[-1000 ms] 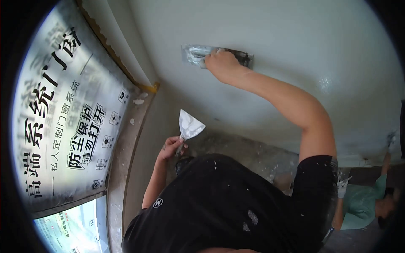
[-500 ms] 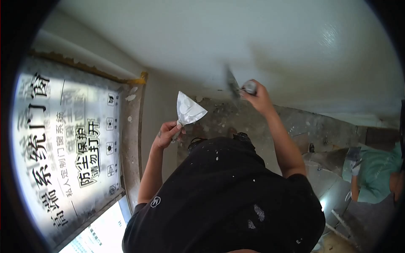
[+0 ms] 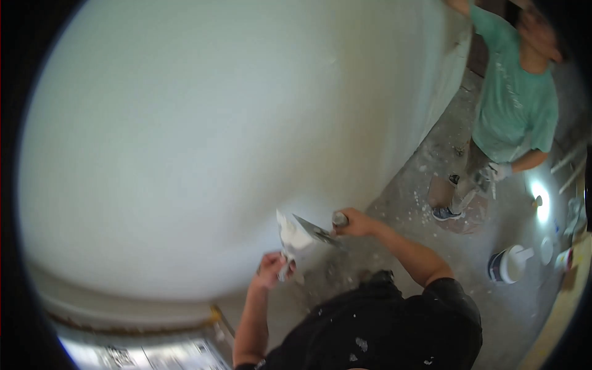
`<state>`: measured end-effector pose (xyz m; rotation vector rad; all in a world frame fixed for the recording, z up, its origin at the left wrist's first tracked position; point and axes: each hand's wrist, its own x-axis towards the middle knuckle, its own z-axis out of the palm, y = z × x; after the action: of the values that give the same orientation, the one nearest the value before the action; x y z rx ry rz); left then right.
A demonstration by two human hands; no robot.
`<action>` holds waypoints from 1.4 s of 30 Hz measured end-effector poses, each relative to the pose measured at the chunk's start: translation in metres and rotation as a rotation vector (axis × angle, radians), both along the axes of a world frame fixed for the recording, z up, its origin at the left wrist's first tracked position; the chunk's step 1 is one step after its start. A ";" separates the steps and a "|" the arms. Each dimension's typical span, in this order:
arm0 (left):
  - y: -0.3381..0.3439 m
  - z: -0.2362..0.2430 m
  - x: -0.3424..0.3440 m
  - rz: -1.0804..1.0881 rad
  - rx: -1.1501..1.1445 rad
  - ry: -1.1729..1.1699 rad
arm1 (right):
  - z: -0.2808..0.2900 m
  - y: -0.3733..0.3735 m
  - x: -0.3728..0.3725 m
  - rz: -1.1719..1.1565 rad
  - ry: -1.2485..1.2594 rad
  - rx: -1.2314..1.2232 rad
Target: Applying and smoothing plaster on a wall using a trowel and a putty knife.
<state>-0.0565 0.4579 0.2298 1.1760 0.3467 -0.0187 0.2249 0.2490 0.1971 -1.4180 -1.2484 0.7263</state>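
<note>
My left hand [image 3: 269, 270] is closed round the handle of a putty knife [image 3: 297, 239]. White putty covers its wide blade, which points up toward the wall. To the right, my right hand [image 3: 356, 222] grips the round handle of a plastering trowel [image 3: 314, 230]. The trowel's flat metal blade reaches left, close to the putty-covered blade; whether the two touch I cannot tell. Both tools are in front of the pale, smooth wall [image 3: 172, 148], and the trowel is a little blurred.
A co-worker in a green shirt [image 3: 512, 92] stands at the upper right, one arm raised to the wall. A white bucket [image 3: 509, 265] sits on the spattered concrete floor [image 3: 394, 216] at the right, near a bright lamp [image 3: 540, 200]. A film-covered window [image 3: 145, 356] lies at the lower left.
My view has swung right, bringing in the co-worker and bucket. The trowel has left its place near the wall's foot and come close to the putty knife, which now carries a thicker-looking heap.
</note>
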 end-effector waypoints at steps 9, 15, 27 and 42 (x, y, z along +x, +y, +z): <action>-0.035 -0.053 0.085 -0.300 -0.130 0.026 | 0.006 -0.012 0.049 -0.099 0.294 -0.013; -0.056 -0.032 0.132 -0.179 -0.257 0.049 | -0.108 -0.069 0.067 -0.479 0.600 -0.213; -0.097 -0.074 0.206 -0.066 -0.250 0.203 | -0.090 -0.083 0.020 -0.620 0.623 -0.437; -0.155 -0.103 0.115 -0.246 0.299 0.084 | -0.084 -0.096 -0.118 -0.486 0.620 -0.352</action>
<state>0.0586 0.3033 0.1265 1.5123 0.2825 -0.2378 0.1070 0.1528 0.1134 -1.5288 -0.2864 0.9683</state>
